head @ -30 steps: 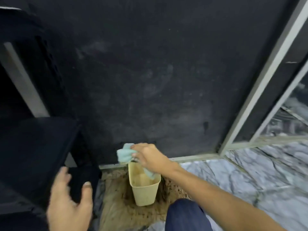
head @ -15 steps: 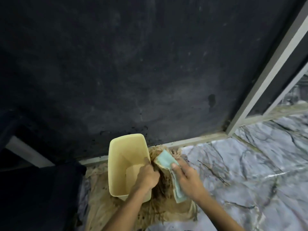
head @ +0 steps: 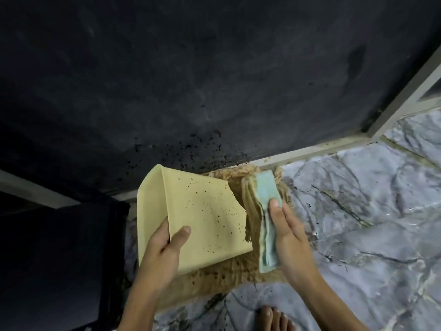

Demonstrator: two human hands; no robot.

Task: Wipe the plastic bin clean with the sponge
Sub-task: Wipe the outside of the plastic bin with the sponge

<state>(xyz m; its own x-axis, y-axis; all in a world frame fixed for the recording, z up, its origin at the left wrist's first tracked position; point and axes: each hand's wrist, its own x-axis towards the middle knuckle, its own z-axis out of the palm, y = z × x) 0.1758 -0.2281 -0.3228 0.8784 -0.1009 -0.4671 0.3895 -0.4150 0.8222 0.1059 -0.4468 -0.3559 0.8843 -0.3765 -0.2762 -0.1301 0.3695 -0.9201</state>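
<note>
The pale yellow plastic bin [head: 202,211] is tilted over, one outer side facing me and speckled with dark spots. My left hand [head: 164,244] grips its lower left corner edge, thumb on the outer face. A light green sponge [head: 266,194], with a soiled tan edge, is held upright just right of the bin. My right hand [head: 286,230] is closed on the sponge, thumb pressed on its green face. The sponge touches or nearly touches the bin's right edge; I cannot tell which.
A brown dirty mat or stain [head: 229,273] lies under the bin on the marble floor [head: 358,211]. A dark wall [head: 214,80] with dirt splatter stands behind. A dark cabinet [head: 55,259] is at the left. A bare foot [head: 274,318] is below.
The bin went from standing upright to being lifted and tipped by my left hand, its outer side now facing me. My right hand moved the sponge from the bin's rim to beside it.
</note>
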